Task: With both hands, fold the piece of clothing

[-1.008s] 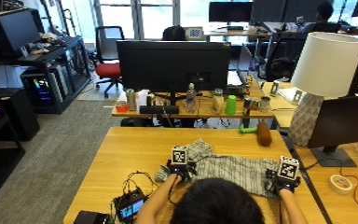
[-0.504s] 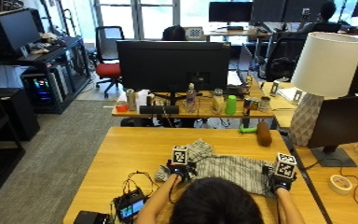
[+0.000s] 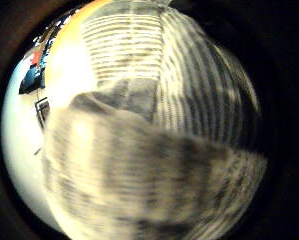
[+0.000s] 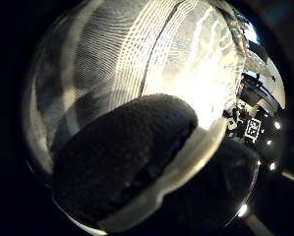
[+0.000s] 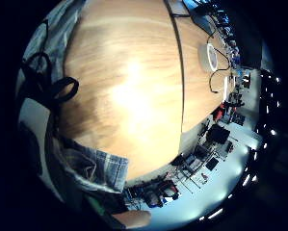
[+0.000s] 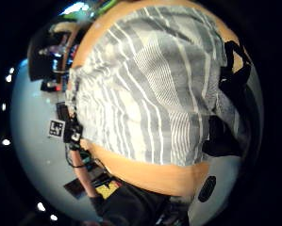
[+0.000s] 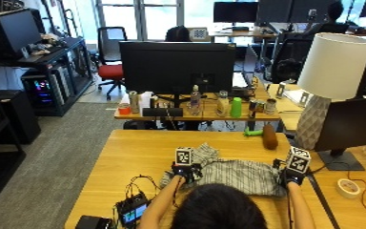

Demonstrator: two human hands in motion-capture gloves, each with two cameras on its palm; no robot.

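We are reaching both forearms forward, apart. Our black-gloved left hand (image 7: pixel 184 171) is pinching with its thumb (image 4: pixel 122 152); our black-gloved right hand (image 7: pixel 292 177) is lying knuckles-up.

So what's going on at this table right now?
A person is folding a grey striped garment on a wooden table. The left hand is at the cloth's left end, its thumb pressed against the fabric. The right hand is at the right end; its grip can't be made out. The garment lies mostly flat, bunched at the far left corner.
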